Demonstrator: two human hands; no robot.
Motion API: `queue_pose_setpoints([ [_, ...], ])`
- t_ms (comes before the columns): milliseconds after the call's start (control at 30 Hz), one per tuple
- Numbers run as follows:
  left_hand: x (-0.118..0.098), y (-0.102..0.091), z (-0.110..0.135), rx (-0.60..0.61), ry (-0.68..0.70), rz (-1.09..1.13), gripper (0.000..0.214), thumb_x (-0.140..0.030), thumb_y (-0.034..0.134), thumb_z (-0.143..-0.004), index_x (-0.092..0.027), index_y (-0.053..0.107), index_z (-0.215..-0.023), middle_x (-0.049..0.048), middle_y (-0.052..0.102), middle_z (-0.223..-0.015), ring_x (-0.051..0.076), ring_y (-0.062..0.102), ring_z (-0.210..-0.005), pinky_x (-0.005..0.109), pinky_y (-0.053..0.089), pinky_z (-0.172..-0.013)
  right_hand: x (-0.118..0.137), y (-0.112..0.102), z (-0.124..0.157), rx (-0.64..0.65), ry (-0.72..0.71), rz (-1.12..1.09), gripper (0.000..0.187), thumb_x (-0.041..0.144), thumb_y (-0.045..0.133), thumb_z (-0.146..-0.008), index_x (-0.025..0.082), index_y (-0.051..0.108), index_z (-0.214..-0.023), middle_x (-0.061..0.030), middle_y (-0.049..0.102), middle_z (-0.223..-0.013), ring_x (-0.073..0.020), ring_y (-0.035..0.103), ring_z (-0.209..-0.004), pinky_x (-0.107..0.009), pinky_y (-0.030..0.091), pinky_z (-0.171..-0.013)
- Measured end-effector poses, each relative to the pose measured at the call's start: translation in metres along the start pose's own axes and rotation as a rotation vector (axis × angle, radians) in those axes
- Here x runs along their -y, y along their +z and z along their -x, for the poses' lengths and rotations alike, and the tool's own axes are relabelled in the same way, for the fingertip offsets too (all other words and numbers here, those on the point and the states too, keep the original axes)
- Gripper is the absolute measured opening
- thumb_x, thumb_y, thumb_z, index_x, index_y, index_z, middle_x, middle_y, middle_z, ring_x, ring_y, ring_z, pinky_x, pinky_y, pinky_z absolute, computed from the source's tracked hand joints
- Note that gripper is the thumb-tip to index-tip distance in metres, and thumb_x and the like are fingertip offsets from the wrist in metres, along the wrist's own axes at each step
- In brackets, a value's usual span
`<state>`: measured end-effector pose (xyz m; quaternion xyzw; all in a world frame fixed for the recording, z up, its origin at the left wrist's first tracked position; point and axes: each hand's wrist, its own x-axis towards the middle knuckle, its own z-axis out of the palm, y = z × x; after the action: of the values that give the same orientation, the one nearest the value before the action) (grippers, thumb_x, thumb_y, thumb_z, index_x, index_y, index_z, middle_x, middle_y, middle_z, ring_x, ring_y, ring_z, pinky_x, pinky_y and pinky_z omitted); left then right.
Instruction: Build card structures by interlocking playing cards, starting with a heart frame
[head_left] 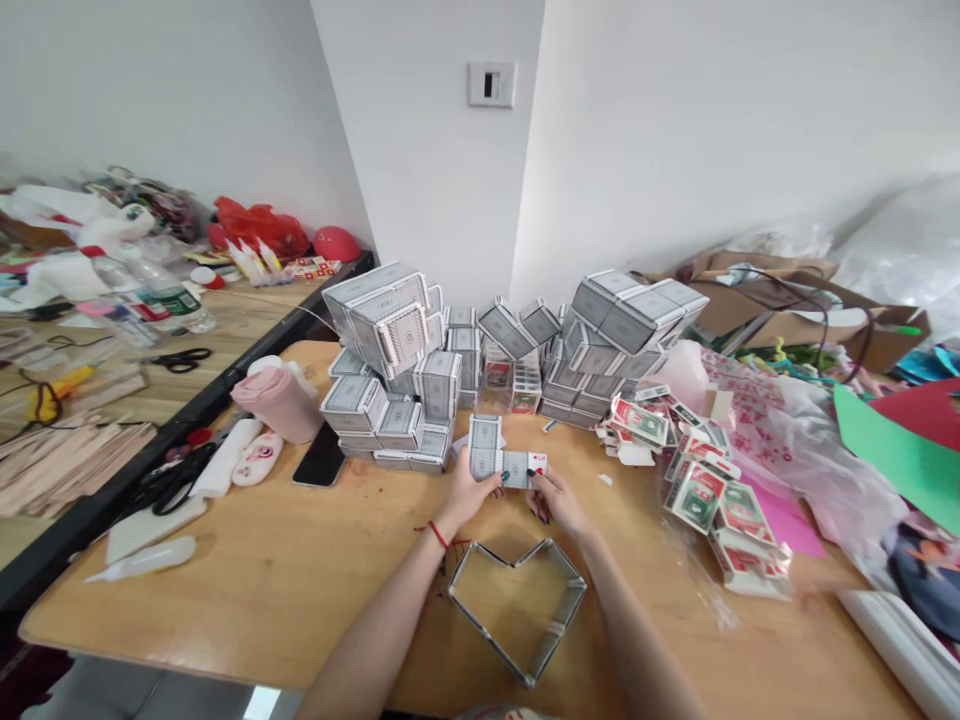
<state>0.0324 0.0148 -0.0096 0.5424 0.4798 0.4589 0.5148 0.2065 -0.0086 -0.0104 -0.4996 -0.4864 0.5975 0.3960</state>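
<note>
Between both hands are playing cards (486, 440) with grey patterned backs, one upright and one lying sideways beside it. My left hand (472, 492) grips the upright card's lower part, thumb stretched toward the sideways one. The right end of the sideways card, where a red heart face shows, is pinched by my right hand (553, 497). How the cards are joined I cannot tell. Nearer to me, between my forearms, a heart-shaped frame (489, 637) of folded cards stands on the wooden table (300, 600).
Stacks of card-covered boxes stand at back left (379, 400) and back right (607, 340). Opened card packs (697, 495) lie to the right, near plastic bags. At left are a phone (319, 457), a glue bottle (150, 558), scissors and a pink roll (281, 400).
</note>
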Motion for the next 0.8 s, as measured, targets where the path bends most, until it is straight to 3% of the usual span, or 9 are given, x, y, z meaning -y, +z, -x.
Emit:
queue_pose_setpoints([
  [300,-0.0061,0.0023,0.0012,0.042,-0.072,0.108,0.046,-0.024,0.066,-0.065,-0.019,0.037,-0.101,-0.0009,0.056,-0.078,0.011,0.054,-0.052,0.027,0.049,-0.048,-0.0003,0.0016,-0.0001,0.020,-0.014,0.008,0.029,0.048,0.041,-0.079,0.019,0.042,-0.081,0.0095,0.041,-0.037,-0.0061,0.028,-0.029,-0.018,0.020,-0.031],
  [800,-0.0069,0.0023,0.0014,0.043,-0.057,0.115,0.046,-0.021,0.065,-0.065,-0.019,0.036,-0.101,0.0003,0.055,-0.083,0.009,0.054,-0.053,0.026,0.050,-0.048,-0.0056,0.0038,-0.0022,0.009,-0.036,0.017,0.026,0.046,0.041,-0.078,0.020,0.038,-0.078,0.0106,0.035,-0.040,-0.0069,0.026,-0.035,-0.020,0.020,-0.037],
])
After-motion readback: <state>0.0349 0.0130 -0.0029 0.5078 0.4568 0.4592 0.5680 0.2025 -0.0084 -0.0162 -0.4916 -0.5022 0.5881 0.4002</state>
